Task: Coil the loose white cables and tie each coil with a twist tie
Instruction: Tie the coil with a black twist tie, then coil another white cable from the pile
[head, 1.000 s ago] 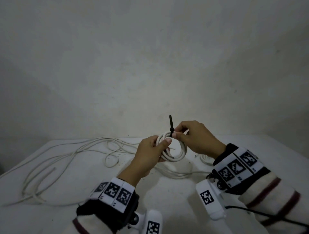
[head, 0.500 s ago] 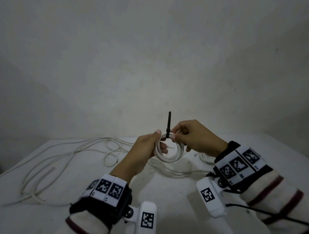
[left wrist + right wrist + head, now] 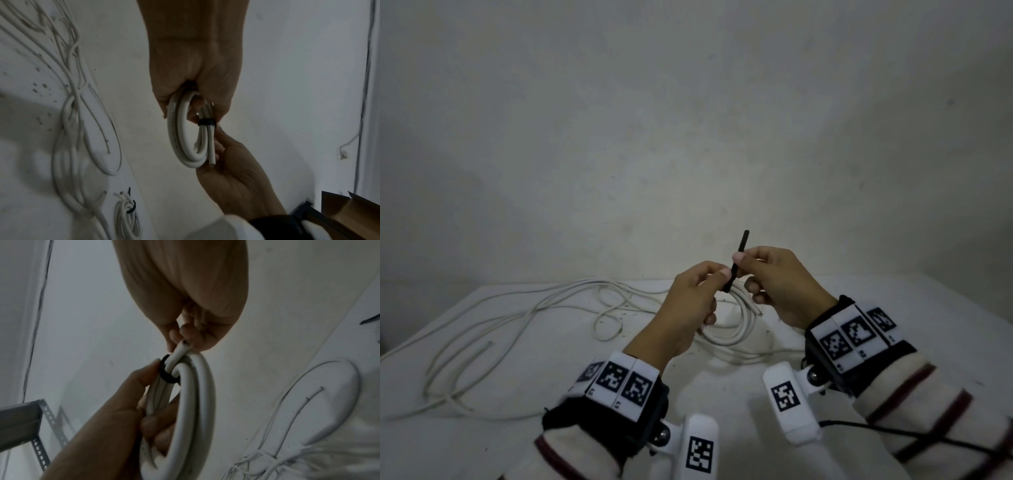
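Note:
A small coil of white cable is held above the table between both hands. My left hand grips the coil's top, its thumb lying against the black twist tie. The tie is looped round the coil's strands, and its free end sticks up, tilted right. My right hand pinches that free end between thumb and forefinger. Its lower fingers touch the cut cable end. Part of the coil is hidden behind my left hand in the head view.
Long loose white cables sprawl over the left half of the white table. A tied coil lies on the table. A cardboard box and a slotted metal shelf frame stand beside the table. A wall is behind.
The tie's free end now stands longer and leans right, drawn up by the right hand. My left thumb has slid from across the coil up to the tie. The coil hangs slightly lower.

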